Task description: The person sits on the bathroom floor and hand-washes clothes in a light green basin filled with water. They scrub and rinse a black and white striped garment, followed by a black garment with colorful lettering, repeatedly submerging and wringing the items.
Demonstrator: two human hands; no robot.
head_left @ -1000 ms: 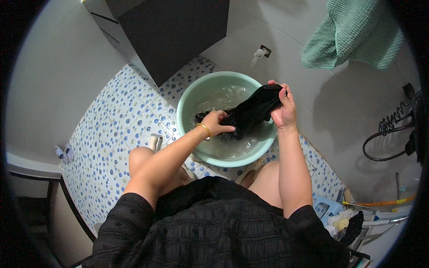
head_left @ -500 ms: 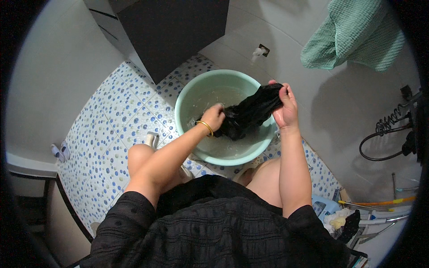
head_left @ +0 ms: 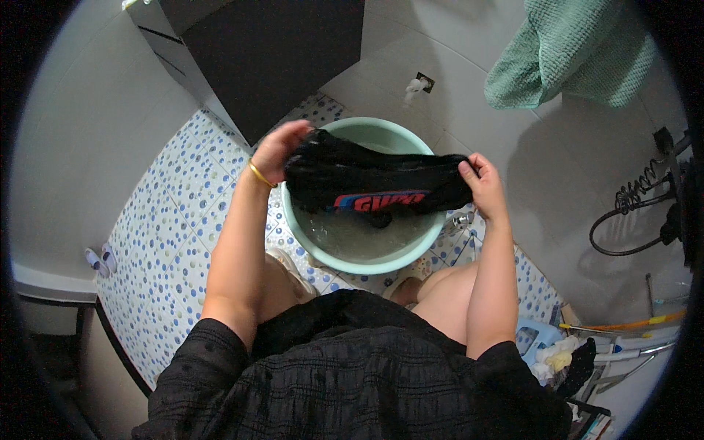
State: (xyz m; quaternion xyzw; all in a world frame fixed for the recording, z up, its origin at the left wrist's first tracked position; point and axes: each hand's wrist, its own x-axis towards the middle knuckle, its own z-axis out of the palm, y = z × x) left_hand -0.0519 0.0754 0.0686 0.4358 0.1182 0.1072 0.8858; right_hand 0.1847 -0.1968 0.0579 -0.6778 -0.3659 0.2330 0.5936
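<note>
A wet black garment [head_left: 367, 180] with a red and blue band across it is stretched out flat above a pale green wash basin [head_left: 323, 249]. My left hand [head_left: 277, 150], a gold bangle on its wrist, grips the garment's left end. My right hand [head_left: 482, 187] grips its right end. The basin stands on the blue-dotted tile floor [head_left: 176, 242] between my knees and holds cloudy water. A dark bit of the garment hangs down to the water in the middle.
A dark cabinet [head_left: 271, 59] stands at the back. A green towel [head_left: 565, 51] hangs at the upper right. A coiled shower hose [head_left: 631, 220] is on the right wall. A rack with cloths and small items [head_left: 587, 352] sits at the lower right.
The garment was bunched in the basin; both hands have lifted it out of the water and pulled it out wide, the left hand moving up and to the left.
</note>
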